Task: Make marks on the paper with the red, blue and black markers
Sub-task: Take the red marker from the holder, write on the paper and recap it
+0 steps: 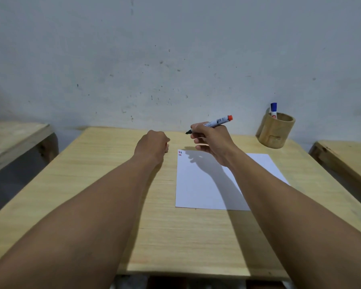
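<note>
Head view looks down over two bare forearms stretched across a light wooden table (104, 184) set against a scuffed pale wall (175, 59). On it lies a white paper (198, 188), right of centre, with a few small red and blue marks (180, 153) in its far left corner; whether any are black is too small to tell. Raised above the far edge of the paper, the right hand (212, 140) grips a red marker (214, 123) between thumb and fingers, the barrel nearly level, its orange-red end cap pointing right toward the wall and its dark uncapped tip pointing left. That tip is off the sheet, in the air. The hand's shadow falls across the paper below it. Just left of the tip, the left hand (153, 146) is curled into a loose fist, knuckles up, beside the paper's far left corner; what it may enclose is hidden by the fingers, so I cannot tell whether it holds anything. Near the table's far right corner stands a round wooden cup (275, 132), well apart from the hands, with a blue marker (273, 110) standing upright in it, cap end up. No black marker can be made out. Parts of two more wooden tables show at the left (15, 138) and right (346, 157) edges.
</note>
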